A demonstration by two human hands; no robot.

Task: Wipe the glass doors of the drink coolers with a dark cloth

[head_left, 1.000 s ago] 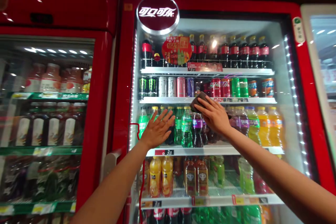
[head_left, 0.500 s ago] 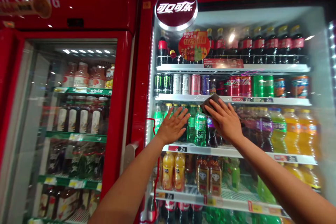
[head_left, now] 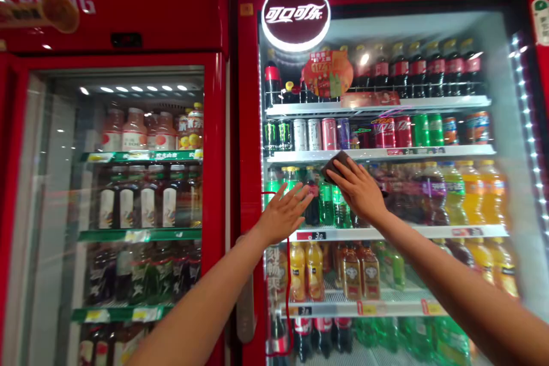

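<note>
My right hand (head_left: 359, 187) presses a dark grey-brown sponge (head_left: 335, 167) to the glass door (head_left: 386, 28) of the red drinks fridge, its fingers laid over the pad. The sponge shows just past my fingertips, in front of the shelf edge below the cans. My left hand (head_left: 283, 214) is to the left and a bit lower, fingers spread, palm toward the same glass. It holds nothing. Whether its palm touches the glass, I cannot tell. Behind the glass, between and around both hands, stand green soda bottles (head_left: 342, 206).
A round lit sign (head_left: 295, 16) and an orange sticker (head_left: 328, 73) are at the door's upper left. The door handle (head_left: 246, 309) is below my left forearm. Another red fridge (head_left: 214, 183) with a glass door stands to the left. Shelves behind the glass hold several cans (head_left: 384, 132) and bottles.
The view has shifted left, so the fridges appear further right. Against the door, the sponge and my right hand have moved slightly left. My left hand stays spread.
</note>
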